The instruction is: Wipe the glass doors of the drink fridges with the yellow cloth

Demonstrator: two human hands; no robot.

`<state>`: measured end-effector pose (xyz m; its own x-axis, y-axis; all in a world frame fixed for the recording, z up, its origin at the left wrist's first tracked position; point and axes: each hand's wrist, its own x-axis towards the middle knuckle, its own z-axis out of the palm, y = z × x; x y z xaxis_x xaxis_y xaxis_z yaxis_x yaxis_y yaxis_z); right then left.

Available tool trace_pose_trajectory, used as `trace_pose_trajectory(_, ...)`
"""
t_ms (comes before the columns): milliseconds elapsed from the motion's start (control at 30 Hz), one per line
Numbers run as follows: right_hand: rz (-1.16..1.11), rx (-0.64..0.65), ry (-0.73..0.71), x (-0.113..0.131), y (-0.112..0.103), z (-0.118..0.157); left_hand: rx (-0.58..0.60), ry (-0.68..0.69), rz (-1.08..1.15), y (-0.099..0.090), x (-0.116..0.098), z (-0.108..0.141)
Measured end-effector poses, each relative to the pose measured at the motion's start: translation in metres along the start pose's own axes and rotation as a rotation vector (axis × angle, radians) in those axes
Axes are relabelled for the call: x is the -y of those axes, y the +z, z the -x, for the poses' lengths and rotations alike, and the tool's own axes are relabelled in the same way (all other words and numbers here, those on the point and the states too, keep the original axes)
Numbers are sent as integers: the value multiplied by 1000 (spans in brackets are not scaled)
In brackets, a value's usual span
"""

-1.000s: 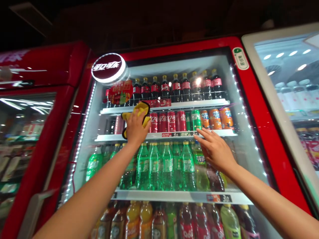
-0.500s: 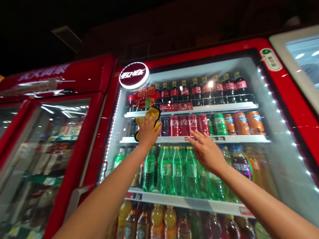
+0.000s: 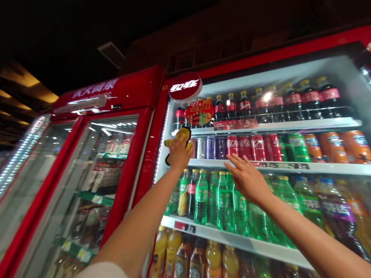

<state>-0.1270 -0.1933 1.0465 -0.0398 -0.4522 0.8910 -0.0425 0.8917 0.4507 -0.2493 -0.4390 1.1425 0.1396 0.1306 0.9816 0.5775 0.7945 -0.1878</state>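
My left hand presses a yellow cloth with black edging against the glass door, near the door's left side and below the round lit sign. The cloth is bunched under its fingers. My right hand is raised with its fingers spread, at or close to the glass in front of the can shelf; it holds nothing. Behind the glass stand red cans, green bottles and dark cola bottles.
A second red fridge with glass doors stands to the left. Light strips show at the far left. A metal-grey vent is in the dark ceiling. Lower shelves hold yellow and brown bottles.
The view has swung left, so the fridge appears further right and more of the left fridge shows. The left hand and cloth sit closer to the door's left edge.
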Motion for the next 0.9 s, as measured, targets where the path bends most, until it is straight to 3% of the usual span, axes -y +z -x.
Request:
trace_pose_trajectory(67, -7, -7, -2, 8, 4, 0, -1, -48, 2, -4, 11, 22)
trace_pose_trajectory(200, -7, -12, -6, 27, 15, -14, 77, 68, 19, 0, -7, 49)
trace_pose_trajectory(300, 10, -14, -14, 43, 27, -27, 132, 168, 33, 6, -7, 28)
trace_pose_trajectory(400, 35, -33, -21, 50, 38, -29, 126, 139, 23, 4, 23, -3)
trace_pose_trajectory(467, 41, -52, -31, 50, 42, -24, 106, 87, 11, -2, 49, -9)
trace_pose_trajectory(567, 23, -67, -23, 48, 45, -18, 71, 4, -22, -11, 75, 18)
trace_pose_trajectory(667, 1, -66, -41, 48, 47, -15, 75, 0, -68, -19, 78, 67)
trace_pose_trajectory(733, -25, -47, -124, 49, 49, -14, 124, 66, -75, -22, 76, 85)
trace_pose_trajectory(800, -57, -19, -216, 49, 51, -13, 180, 139, -66, -23, 82, 80)
trace_pose_trajectory(900, -64, -4, -245, 48, 53, -9, 176, 121, -61, -24, 106, 39)
